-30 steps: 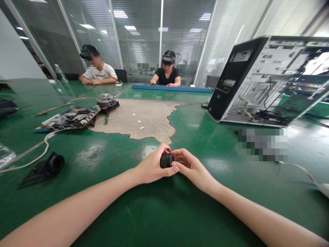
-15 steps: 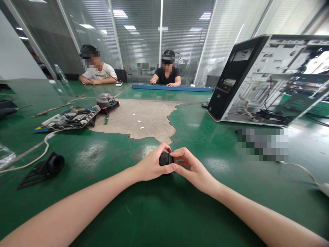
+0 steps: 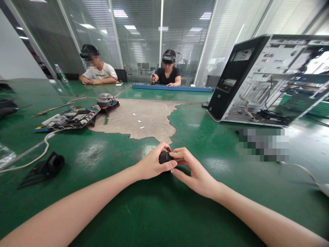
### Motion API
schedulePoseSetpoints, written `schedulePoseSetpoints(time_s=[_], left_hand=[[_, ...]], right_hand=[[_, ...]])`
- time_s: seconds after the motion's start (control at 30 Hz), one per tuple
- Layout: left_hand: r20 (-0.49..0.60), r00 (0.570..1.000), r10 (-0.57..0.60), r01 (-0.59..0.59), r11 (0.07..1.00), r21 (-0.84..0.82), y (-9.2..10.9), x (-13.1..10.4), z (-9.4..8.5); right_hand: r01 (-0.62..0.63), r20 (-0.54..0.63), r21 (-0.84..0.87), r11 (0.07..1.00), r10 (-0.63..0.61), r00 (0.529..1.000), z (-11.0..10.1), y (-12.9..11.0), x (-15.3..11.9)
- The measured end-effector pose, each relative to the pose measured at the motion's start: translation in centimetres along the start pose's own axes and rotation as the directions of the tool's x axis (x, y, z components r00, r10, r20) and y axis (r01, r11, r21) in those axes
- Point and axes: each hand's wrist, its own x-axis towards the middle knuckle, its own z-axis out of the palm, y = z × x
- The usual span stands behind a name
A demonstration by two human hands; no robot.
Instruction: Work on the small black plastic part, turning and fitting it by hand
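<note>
A small black block-like part (image 3: 163, 157) is held close above the green tabletop, in the middle of the view; its exact kind I cannot make out. My left hand (image 3: 151, 165) is closed around its left side, the thumb along the near edge and the index finger curled over the top. From the right, the fingertips of my right hand (image 3: 194, 172) pinch its right edge, with that thumb low beside the left thumb. Fingers cover much of the part.
A black plastic piece (image 3: 48, 167) lies left. Behind it are a circuit board (image 3: 74, 118), a cooling fan (image 3: 106, 102) and a pale cable (image 3: 46, 144). An opened computer case (image 3: 239, 79) stands right. Across the table sit two people, one behind a long blue bar (image 3: 172, 88).
My right thumb has slid down and toward me, and the right fingers have shifted slightly on the part. Across the table, one person has raised a hand holding a tool.
</note>
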Motion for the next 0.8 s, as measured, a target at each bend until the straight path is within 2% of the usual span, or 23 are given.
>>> schedulePoseSetpoints(time_s=[0.2, 0.37, 0.6, 0.8], left_hand=[[-0.013, 1.000, 0.009, -0.009, 0.998, 0.060, 0.03, -0.15, 0.09], [-0.005, 1.000, -0.005, 0.006, 0.998, 0.065, 0.01, -0.21, 0.04], [0.004, 1.000, -0.022, 0.022, 1.000, 0.018, -0.22, -0.03, 0.07], [-0.009, 1.000, -0.005, 0.005, 0.997, 0.071, -0.09, -0.13, 0.16]], right_hand=[[-0.047, -0.078, 0.059, 0.997, 0.052, 0.996, 0.51, 0.52, 0.11], [-0.134, -0.056, 0.031, 0.990, 0.136, 0.989, 0.64, 0.22, 0.18], [0.010, -0.056, -0.048, 0.999, -0.013, 0.998, 0.28, -0.15, 0.05], [-0.057, -0.117, 0.090, 0.994, 0.067, 0.991, 0.66, 0.56, 0.30]])
